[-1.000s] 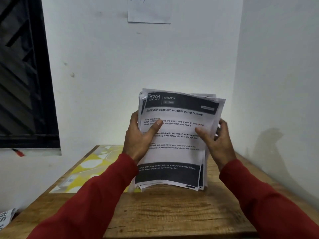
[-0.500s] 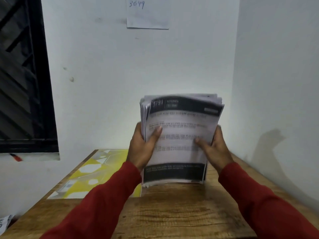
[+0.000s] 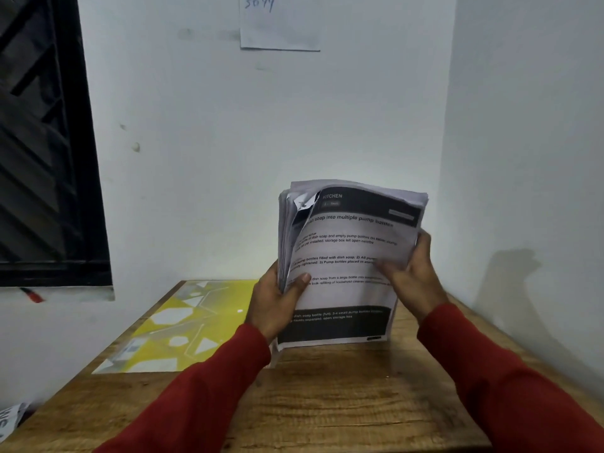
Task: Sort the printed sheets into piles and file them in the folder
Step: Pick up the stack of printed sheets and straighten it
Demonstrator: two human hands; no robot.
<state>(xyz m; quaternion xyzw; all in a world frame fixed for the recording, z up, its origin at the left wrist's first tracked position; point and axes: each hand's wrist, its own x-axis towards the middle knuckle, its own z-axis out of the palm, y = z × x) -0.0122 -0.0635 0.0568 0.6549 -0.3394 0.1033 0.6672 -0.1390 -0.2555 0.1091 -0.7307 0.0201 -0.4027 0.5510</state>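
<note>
Holding the stack of printed sheets [image 3: 349, 266] upright above the bench [image 3: 327, 403], I curl both hands' fingers round its sides: left hand [image 3: 277, 302], right hand [image 3: 411, 276]. The top sheet peels forward, likely for sorting; the yellow folder [image 3: 183, 325] lies left of the stack.

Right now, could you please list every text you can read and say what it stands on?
"3649", handwritten: note on the wall.
"KITCHEN": dark header of the top sheet of the stack.
"soap into multiple pump bottles": its heading, start hidden.
Body lines, footer: mostly too small or blurred.
Paper at the lower left: letters cut off, unreadable.
</note>
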